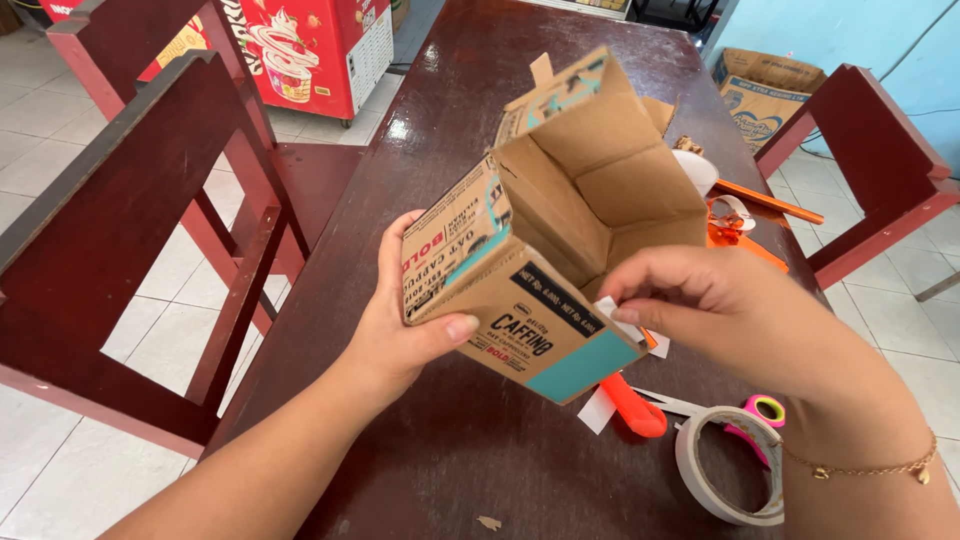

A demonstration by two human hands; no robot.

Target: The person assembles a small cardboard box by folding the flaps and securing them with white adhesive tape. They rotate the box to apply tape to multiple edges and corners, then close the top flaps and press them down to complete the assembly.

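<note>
Left hand (400, 330) grips open cardboard box (560, 230); right hand (720, 310) perhaps pinches paper.

A long, dark red-brown wooden worktop (470, 90) gleams in daylight above a pale tiled floor (60, 480). Matching dark red wooden chairs (130, 200) flank it, near a red freezer chest (320, 50) and light blue wall (840, 30).

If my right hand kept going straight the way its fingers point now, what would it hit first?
The right hand points leftward, its fingertips already pinching a small white strip at the edge of the open cardboard box. Going on, it would most likely press into that box flap, then the left hand behind it.
</note>
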